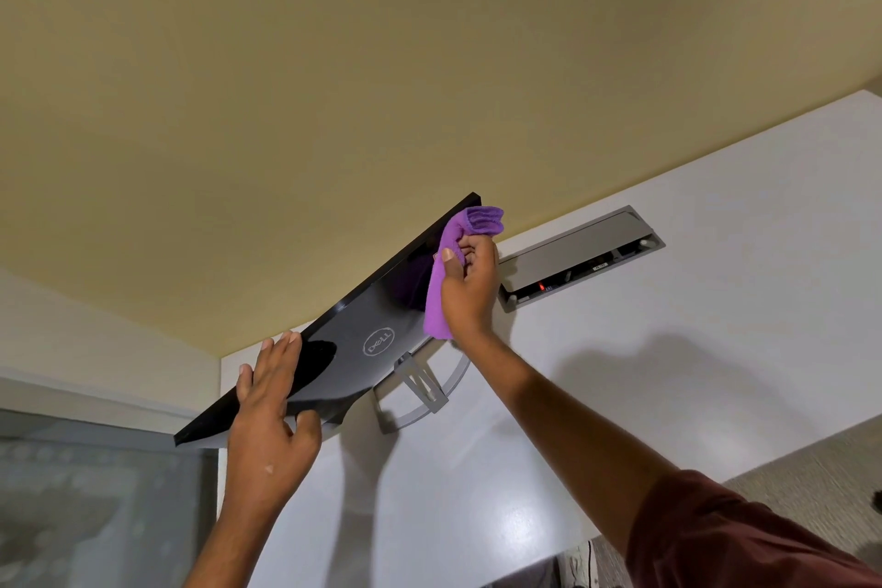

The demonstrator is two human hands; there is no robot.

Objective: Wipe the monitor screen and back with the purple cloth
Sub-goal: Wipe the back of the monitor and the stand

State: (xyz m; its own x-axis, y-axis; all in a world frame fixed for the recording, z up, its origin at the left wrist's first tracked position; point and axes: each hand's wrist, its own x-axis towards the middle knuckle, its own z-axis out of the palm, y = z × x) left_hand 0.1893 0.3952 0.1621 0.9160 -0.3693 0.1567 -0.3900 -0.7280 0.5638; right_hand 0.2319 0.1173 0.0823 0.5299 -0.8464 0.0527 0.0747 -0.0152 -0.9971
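A maroon sleeve [740, 535] covers the right arm. The right hand [470, 286] bunches the purple cloth [441, 301] against the Dell monitor [377, 315], on its back near the far end. The cloth looks soft and light. The glossy panel looks stiff and slippery, so it is best held by its edges. The left hand [272, 415] clamps the near edge, thumb hooked under. The monitor's grey stand [425, 384] sits on the white counter [620, 396], near a socket hatch [582, 253].
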